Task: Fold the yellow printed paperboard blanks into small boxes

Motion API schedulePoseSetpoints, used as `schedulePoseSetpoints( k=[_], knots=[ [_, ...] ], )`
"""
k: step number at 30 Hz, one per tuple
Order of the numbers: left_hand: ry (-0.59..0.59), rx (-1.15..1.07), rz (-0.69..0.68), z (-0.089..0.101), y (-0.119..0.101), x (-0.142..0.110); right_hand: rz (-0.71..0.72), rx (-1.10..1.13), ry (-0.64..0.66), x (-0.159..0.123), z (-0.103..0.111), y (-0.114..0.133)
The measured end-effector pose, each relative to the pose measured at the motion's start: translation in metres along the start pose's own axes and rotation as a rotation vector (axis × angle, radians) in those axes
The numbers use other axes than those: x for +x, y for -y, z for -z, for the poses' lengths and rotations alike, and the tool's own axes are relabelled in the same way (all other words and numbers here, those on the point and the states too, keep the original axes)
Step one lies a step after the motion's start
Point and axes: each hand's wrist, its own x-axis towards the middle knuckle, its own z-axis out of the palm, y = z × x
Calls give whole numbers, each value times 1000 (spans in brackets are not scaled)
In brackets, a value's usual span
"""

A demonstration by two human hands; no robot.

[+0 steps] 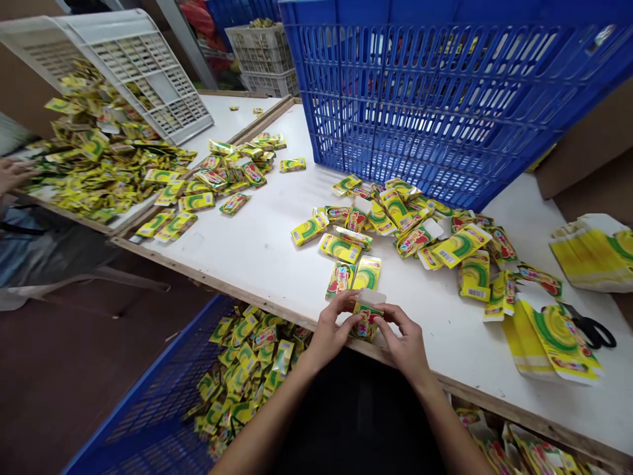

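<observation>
My left hand (332, 328) and my right hand (403, 340) together hold one small yellow-green carton (366, 311) at the near edge of the white table (257, 244). Its white flap stands open at the top. Fingers of both hands pinch its sides. Just beyond it lie two similar cartons (353, 275), and a loose heap of the same cartons (410, 227) spreads across the table toward the right.
A big blue crate (445, 99) stands tilted at the back of the table. Flat yellow sleeves (554, 336) and black scissors (591, 328) lie at right. A blue crate (163, 409) of cartons sits below left. A white crate (138, 72) spills cartons on the left table, by another person's hand (12, 175).
</observation>
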Motion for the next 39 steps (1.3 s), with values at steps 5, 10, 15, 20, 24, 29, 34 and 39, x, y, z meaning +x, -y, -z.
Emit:
schedulePoseSetpoints(
  k=[5,10,15,20,24,29,34,39],
  knots=[
    [79,28,-1,4,-6,8,49,-35,-36,9,-1,6],
    [10,-16,-36,0,-4,13,44,8,-173,11,-8,5],
    [24,-57,-27,-4,-3,13,148,-14,-74,10,-3,3],
    [-2,-2,-39,-4,-8,17,167,-34,-100,8,-4,6],
    [-43,10,2,-9,-10,21,67,-64,-134,11,-6,11],
    [-46,-30,27,-11,-9,24,-45,-30,-120,14,-4,14],
    [8,-3,-33,-7,-6,21,58,3,-88,8,-4,9],
    [7,27,-70,4,-13,12,59,49,-35,6,-3,6]
  ],
)
